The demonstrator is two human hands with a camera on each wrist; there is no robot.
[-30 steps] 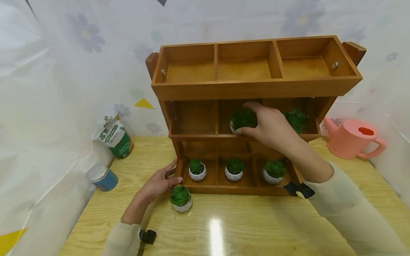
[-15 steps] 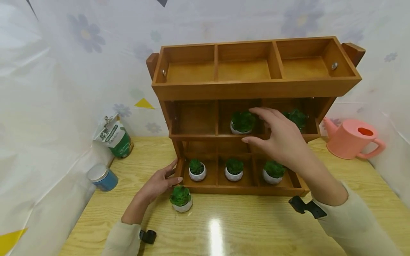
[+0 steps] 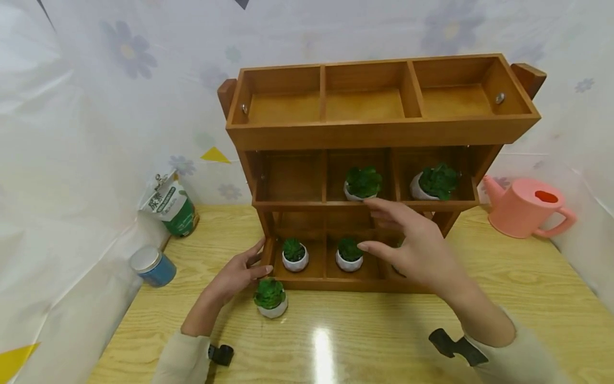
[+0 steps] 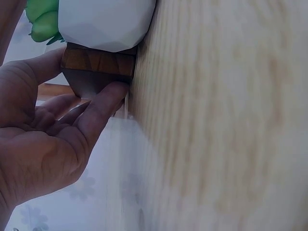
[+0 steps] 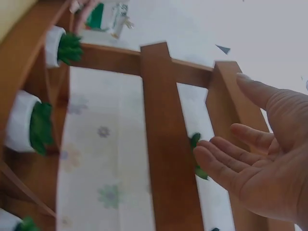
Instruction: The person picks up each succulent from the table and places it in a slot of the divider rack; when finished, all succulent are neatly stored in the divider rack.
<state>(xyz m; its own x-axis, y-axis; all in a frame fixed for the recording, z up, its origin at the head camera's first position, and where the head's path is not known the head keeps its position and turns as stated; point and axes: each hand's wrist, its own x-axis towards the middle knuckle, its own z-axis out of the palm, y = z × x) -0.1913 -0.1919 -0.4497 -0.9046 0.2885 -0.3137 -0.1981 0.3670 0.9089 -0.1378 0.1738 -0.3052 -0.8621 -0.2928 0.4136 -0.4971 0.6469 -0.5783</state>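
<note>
A wooden three-tier planter shelf (image 3: 384,133) stands on the table. My left hand (image 3: 240,272) grips its lower left corner; in the left wrist view the thumb is on the wood's upper edge and the fingers (image 4: 103,108) are against its side. Beside that hand a potted succulent (image 3: 271,297) in a white pot stands on the table. My right hand (image 3: 419,248) holds nothing, thumb and fingers apart, in front of the lower tiers. It hides most of the bottom right plant. Behind it, one succulent (image 3: 363,183) sits in the middle tier's centre compartment and another (image 3: 435,182) in the right one.
More potted plants, such as one (image 3: 295,255) at the left, stand in the bottom tier. A pink watering can (image 3: 523,210) is at the right. A clipped green-and-white bag (image 3: 172,205) and a blue jar (image 3: 155,266) are at the left. Floral sheeting (image 3: 129,106) stands behind.
My right hand has let go of the plant in the middle tier's centre compartment and moved down and to the right. The plant stays there. My left hand has not moved.
</note>
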